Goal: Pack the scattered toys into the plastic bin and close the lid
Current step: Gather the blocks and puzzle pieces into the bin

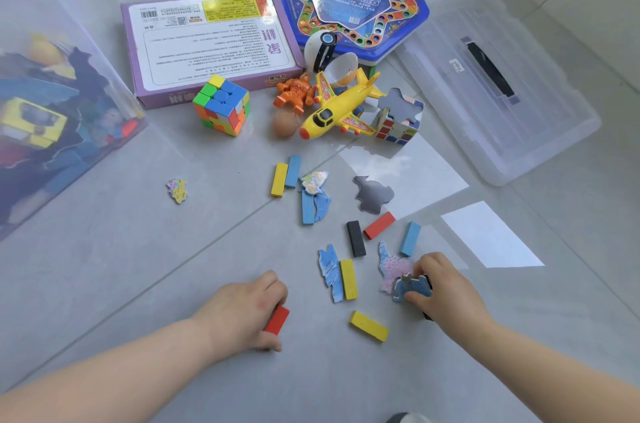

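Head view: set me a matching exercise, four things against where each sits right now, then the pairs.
1 nearest red block
2 lower-right blue puzzle piece
3 yellow plane
4 clear lid

A on the floor, far right
B held in the left hand
C beside the orange figure
D pinched in the right hand

Pairs: 1-B, 2-D, 3-C, 4-A

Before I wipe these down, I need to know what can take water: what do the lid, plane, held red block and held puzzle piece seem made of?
Lid: clear glossy plastic; the floor shows through it.
Plane: shiny moulded plastic, by its highlights.
Red block in the left hand: matte, sharp-edged, probably painted wood.
Puzzle piece in the right hand: thin printed card, possibly foam-backed.
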Available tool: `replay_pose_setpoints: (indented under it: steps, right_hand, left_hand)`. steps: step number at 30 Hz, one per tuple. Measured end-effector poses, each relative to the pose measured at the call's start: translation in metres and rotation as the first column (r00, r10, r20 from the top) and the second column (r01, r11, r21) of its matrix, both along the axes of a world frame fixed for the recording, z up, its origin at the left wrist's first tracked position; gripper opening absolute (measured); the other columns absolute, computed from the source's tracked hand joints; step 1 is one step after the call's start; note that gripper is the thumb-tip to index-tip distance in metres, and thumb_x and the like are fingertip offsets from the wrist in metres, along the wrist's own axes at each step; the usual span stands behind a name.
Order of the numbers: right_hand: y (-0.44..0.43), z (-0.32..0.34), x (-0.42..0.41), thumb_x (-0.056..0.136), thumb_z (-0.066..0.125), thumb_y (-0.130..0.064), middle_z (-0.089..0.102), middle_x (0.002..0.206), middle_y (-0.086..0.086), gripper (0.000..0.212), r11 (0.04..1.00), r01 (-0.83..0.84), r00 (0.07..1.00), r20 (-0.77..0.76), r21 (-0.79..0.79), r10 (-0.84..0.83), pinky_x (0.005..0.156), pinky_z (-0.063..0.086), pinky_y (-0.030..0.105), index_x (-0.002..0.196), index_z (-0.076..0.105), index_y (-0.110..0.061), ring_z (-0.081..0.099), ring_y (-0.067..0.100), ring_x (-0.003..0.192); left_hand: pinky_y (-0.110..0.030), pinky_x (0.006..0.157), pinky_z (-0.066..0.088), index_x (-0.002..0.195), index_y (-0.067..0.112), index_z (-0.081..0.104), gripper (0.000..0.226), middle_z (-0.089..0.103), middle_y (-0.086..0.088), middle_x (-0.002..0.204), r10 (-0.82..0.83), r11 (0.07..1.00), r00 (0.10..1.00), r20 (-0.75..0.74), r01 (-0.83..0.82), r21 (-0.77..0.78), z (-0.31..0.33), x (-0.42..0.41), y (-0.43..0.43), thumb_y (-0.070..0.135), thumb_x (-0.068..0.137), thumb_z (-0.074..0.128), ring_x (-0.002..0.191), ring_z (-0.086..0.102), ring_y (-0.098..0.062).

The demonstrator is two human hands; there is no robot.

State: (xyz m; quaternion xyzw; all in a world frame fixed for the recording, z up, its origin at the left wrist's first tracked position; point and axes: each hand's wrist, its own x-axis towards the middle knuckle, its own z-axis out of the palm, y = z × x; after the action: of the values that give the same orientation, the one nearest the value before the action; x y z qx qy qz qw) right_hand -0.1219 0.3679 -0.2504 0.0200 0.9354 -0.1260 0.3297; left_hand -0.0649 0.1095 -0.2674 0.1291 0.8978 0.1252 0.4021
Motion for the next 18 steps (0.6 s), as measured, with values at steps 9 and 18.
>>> replay_pose_setpoints:
  steps: [9, 18]
  right_hand:
    - [-0.010, 0.011, -0.021, 0.090, 0.054, -0.025, 0.052, 0.107, 0.000, 0.041, 0.997, -0.068, 0.997, 0.048, 0.022, 0.067, 0.069, 0.034, 0.022, 0.125, 0.035, -0.022, 0.047, 0.019, 0.081]
    - [-0.005, 0.009, -0.061, 0.084, 0.062, -0.027, 0.053, 0.123, 0.012, 0.055, 0.998, -0.035, 0.995, 0.094, 0.052, 0.030, 0.071, 0.041, 0.027, 0.133, 0.035, -0.022, 0.047, 0.023, 0.088]
  left_hand:
    - [-0.032, 0.066, 0.041, 0.093, 0.017, 0.029, 0.020, 0.045, -0.010, 0.111, 0.042, 0.992, 0.998, 0.036, -0.037, -0.123, 0.008, -0.006, 0.025, 0.023, 0.091, 0.048, 0.109, 0.055, -0.029]
    - [-0.025, 0.066, 0.027, 0.115, 0.018, 0.044, 0.026, 0.056, 0.002, 0.121, 0.103, 0.993, 0.986, -0.133, -0.109, -0.034, 0.007, -0.030, 0.013, 0.035, 0.097, 0.035, 0.108, 0.054, -0.021]
